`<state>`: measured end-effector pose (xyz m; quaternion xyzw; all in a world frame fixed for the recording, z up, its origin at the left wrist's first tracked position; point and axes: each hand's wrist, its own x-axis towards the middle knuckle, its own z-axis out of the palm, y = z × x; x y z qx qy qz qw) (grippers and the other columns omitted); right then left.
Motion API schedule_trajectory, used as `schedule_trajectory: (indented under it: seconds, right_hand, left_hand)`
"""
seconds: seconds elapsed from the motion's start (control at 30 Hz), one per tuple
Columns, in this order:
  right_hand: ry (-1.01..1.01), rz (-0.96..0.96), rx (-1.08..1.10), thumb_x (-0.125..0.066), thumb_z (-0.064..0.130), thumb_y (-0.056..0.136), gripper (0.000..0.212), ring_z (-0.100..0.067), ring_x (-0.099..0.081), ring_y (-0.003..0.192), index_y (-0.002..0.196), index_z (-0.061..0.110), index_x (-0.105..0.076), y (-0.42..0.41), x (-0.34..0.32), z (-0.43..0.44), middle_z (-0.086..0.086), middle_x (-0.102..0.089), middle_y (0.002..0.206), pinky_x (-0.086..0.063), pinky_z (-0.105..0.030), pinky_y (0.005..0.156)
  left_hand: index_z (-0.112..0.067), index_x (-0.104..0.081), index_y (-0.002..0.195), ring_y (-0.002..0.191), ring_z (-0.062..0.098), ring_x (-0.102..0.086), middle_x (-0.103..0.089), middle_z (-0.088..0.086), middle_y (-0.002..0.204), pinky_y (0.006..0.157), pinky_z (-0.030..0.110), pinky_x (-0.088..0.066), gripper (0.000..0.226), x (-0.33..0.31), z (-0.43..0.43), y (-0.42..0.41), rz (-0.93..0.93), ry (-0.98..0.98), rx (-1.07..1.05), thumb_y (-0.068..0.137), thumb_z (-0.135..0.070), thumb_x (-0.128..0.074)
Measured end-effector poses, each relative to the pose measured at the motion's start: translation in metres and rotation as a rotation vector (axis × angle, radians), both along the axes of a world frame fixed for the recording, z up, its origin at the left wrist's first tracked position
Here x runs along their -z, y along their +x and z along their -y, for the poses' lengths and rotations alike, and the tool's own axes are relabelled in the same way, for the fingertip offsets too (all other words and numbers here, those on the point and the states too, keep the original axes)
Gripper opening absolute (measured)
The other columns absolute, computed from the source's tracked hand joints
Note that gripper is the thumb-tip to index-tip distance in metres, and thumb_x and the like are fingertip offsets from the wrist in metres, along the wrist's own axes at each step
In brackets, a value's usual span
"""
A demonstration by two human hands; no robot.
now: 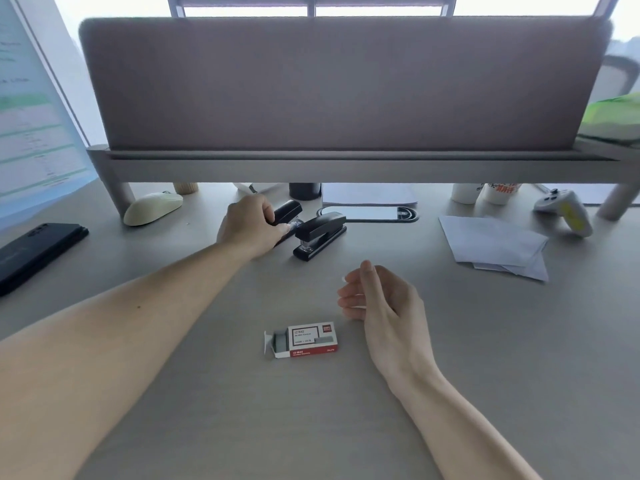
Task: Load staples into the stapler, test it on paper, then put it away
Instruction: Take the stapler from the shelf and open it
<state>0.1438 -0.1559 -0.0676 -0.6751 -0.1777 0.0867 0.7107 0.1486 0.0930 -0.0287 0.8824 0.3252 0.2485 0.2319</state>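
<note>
Two black staplers lie on the grey desk under the partition. My left hand (250, 226) grips the left stapler (287, 211), fingers curled over its body. The other stapler (319, 235) sits just to the right of it, untouched. My right hand (377, 296) hovers above the desk with loosely curled fingers and nothing in it. An open red and white box of staples (304, 339) lies in front of me, its left flap open with grey staples showing. Folded white paper (495, 245) lies at the right.
A cream mouse (152, 207) and a black phone (38, 252) lie at the left. A white game controller (564, 211) and cups (498, 194) stand at the back right. The partition's rail (346, 164) overhangs the back of the desk.
</note>
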Motion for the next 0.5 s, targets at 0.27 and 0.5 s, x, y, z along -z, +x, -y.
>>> schedule_trajectory:
  seconds: [0.27, 0.5]
  right_hand:
    - [-0.011, 0.025, -0.001, -0.051, 0.039, 0.111, 0.044, -0.020, -0.078, 0.077, 0.082, 0.017, -0.075, -0.001, 0.001, 0.001, -0.005, -0.078, 0.078, -0.064, -0.054, 0.086]
    - [-0.011, 0.025, -0.008, -0.050, 0.038, 0.111, 0.043, -0.020, -0.077, 0.074, 0.082, 0.018, -0.075, 0.000, 0.002, 0.001, -0.005, -0.077, 0.075, -0.063, -0.050, 0.083]
  left_hand:
    - [-0.014, -0.062, 0.101, 0.098, 0.023, -0.060, -0.066, 0.000, 0.102, 0.085, 0.037, -0.051, 0.030, -0.040, 0.052, 0.018, -0.008, 0.124, 0.277, 0.091, -0.040, -0.071]
    - [-0.016, -0.048, 0.102, 0.094, 0.032, -0.057, -0.059, 0.006, 0.099, 0.072, 0.036, -0.041, 0.034, -0.011, 0.060, 0.027, -0.169, 0.164, 0.179, 0.089, -0.034, -0.073]
